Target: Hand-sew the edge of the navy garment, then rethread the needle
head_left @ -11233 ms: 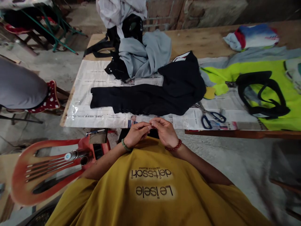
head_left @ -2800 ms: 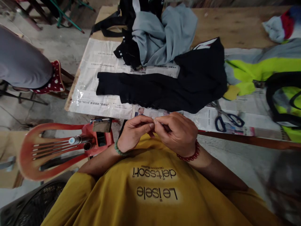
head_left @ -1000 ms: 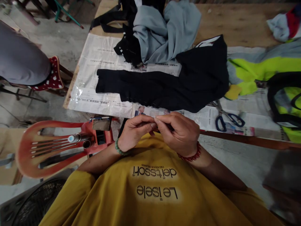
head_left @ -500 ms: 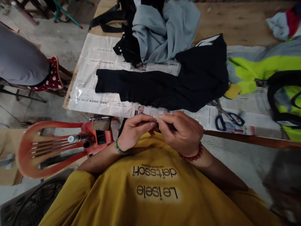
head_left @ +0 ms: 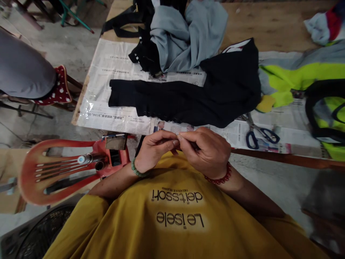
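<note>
My left hand [head_left: 155, 149] and my right hand [head_left: 206, 149] meet in front of my chest, just off the table's near edge. Both are closed in a pinch, fingertips touching. Whatever sits between them is too small and too covered to name; a bit of something dark shows under my right fingers. Beyond my hands a black garment [head_left: 172, 95] lies flat, its narrow part stretching left. To the right of my right hand, blue-handled scissors [head_left: 260, 135] rest on newspaper [head_left: 107, 72], their blades partly under the black cloth.
A grey cloth [head_left: 188, 36] is heaped at the back of the wooden table [head_left: 266, 27]. Yellow-green and grey fabric [head_left: 296, 79] lies at right with a black band [head_left: 312, 108]. A red plastic chair [head_left: 61, 144] holding small items stands left. Someone's grey-clothed leg [head_left: 24, 68] shows farther left.
My pinched hands stay together and shift only slightly, with the fingertips a little closer. The things on the table stay as they were; the view moves a touch.
</note>
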Demonstrator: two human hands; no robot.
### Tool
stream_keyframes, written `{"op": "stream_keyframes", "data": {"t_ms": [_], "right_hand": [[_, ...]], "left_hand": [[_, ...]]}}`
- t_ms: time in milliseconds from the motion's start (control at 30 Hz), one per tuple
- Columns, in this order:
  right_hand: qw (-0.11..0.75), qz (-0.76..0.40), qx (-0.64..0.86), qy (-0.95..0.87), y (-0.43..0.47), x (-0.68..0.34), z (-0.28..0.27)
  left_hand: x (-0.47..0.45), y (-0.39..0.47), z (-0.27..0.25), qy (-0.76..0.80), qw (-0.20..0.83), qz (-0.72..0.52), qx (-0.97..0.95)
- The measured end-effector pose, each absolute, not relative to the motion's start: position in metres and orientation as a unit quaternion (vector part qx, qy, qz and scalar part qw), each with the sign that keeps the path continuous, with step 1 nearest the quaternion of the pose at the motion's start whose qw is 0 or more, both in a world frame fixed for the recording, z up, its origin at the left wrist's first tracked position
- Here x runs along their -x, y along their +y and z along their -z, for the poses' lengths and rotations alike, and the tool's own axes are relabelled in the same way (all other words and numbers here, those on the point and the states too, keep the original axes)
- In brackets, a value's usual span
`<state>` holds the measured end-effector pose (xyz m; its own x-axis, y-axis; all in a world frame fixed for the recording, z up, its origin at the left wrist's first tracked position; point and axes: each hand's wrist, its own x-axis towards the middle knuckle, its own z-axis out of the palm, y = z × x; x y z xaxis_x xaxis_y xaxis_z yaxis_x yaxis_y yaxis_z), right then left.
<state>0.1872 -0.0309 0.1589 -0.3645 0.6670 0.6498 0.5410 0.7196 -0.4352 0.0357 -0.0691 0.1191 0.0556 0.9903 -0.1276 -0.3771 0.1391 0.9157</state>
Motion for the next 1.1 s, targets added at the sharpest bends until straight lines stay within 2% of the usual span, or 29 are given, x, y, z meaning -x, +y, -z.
{"op": "stream_keyframes", "data": {"t_ms": [1100], "right_hand": [[0.426, -0.097, 0.353, -0.827, -0.0314, -0.1876, -0.1547]], "left_hand": [[-0.0366, -0.0693, -0.1214, 0.409, 0.620, -0.561, -0.365]]}}
